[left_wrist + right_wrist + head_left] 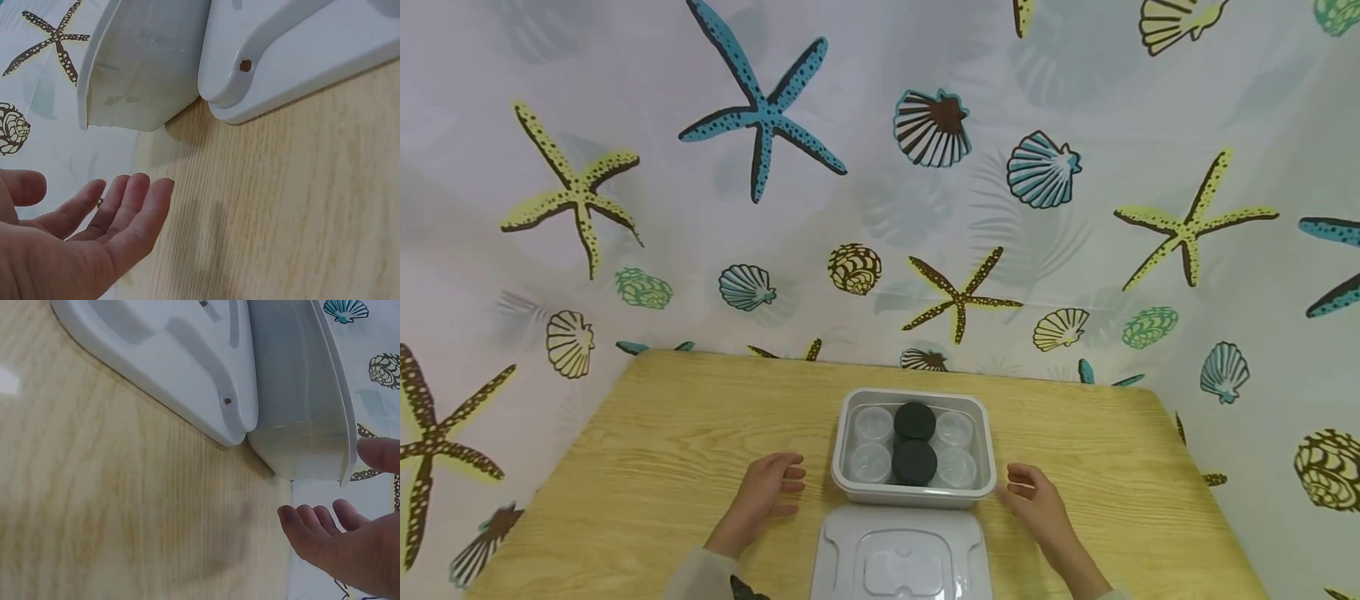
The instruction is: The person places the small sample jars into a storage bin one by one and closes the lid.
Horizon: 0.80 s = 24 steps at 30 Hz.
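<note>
A white plastic bin (pixel 917 497) stands on the wooden table and holds several round containers. Two of them have black lids, such as the near black-lidded container (pixel 914 463); the others, like one clear container (pixel 872 463), are translucent. In front of the bin lies its white lid (pixel 904 557), flat on the table. To the left of the bin is my left hand (pixel 766 490), fingers loosely bent and holding nothing. My right hand (pixel 1032 502) is just off the bin's right side, also holding nothing, its thumb near the rim in the right wrist view.
The wooden table (pixel 700 417) reaches back to a white curtain (pixel 880 208) printed with starfish and shells, which also hangs along both sides. Bare wood shows to the left and right of the bin.
</note>
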### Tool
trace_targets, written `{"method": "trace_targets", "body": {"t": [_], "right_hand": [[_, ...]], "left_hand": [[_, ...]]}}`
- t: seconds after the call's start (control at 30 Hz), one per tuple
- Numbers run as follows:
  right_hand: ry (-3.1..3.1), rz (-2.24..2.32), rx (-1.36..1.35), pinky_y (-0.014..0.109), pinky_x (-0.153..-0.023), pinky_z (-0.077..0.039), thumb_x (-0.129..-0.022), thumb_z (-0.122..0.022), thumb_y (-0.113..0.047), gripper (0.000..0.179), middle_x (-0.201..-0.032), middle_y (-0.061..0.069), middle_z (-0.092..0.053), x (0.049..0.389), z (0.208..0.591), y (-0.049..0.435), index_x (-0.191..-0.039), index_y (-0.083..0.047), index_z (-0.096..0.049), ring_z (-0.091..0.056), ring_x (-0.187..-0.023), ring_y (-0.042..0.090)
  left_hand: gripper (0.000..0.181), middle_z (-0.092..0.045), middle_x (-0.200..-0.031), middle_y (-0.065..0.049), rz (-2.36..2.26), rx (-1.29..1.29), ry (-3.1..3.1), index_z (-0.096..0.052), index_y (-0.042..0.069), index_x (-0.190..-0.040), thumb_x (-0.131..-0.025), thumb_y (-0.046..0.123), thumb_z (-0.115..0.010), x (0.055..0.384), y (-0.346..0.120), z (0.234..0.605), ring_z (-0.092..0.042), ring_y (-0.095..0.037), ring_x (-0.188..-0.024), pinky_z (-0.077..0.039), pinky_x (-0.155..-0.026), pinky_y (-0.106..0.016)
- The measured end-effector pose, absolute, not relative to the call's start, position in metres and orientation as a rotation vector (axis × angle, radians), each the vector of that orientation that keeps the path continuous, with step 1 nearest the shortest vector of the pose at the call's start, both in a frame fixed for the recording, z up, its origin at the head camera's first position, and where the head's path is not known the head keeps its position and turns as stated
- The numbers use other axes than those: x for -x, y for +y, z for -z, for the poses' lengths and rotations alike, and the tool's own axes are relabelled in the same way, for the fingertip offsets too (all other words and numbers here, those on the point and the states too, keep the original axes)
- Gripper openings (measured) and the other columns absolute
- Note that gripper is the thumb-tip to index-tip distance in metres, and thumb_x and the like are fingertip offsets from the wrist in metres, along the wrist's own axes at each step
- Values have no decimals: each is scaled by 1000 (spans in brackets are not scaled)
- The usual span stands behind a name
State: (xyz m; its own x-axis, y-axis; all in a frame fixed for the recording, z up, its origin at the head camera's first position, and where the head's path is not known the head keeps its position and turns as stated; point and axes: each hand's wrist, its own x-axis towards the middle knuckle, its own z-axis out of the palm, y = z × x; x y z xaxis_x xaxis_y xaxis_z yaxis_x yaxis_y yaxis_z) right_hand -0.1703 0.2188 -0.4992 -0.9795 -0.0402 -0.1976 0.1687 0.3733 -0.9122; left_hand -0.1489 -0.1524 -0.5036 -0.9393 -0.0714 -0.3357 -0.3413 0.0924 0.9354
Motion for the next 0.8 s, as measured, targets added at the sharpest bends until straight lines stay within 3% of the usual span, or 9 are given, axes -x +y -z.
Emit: {"method": "trace_targets", "body": {"t": [0.2,0.37,0.53,0.8], "right_hand": [[2284,1696,-199,45,-86,-52,-93,-58,-15,50,-131,29,-45,163,499,220,-134,9,-41,-55,-109,33],[2193,1719,-230,47,-83,-54,-95,-55,-16,51,-131,32,-45,157,503,224,-135,11,-39,-53,-114,40],[2073,1716,-153,53,-88,-51,-97,-52,-20,58,-136,35,-40,152,503,229,-140,12,-29,-44,-122,47],[1983,1701,-151,51,-91,-49,-97,-52,-27,67,-139,36,-37,144,503,232,-142,12,-23,-49,-119,38]], "left_hand": [[51,-47,-128,-32,-1894,453,2090,-39,-11,-134,-101,28,-33,136,-155,502,-53,-42,-112,-53,-82,-51],[53,-48,-127,-31,-1873,490,2030,-38,-11,-134,-101,30,-32,124,-154,506,-54,-40,-110,-54,-79,-52],[54,-50,-125,-30,-1864,516,2014,-40,-11,-133,-100,31,-34,115,-152,509,-57,-37,-107,-54,-76,-51],[55,-51,-124,-32,-1850,512,1942,-39,-12,-133,-102,33,-32,106,-150,510,-57,-40,-107,-53,-77,-53]]}}
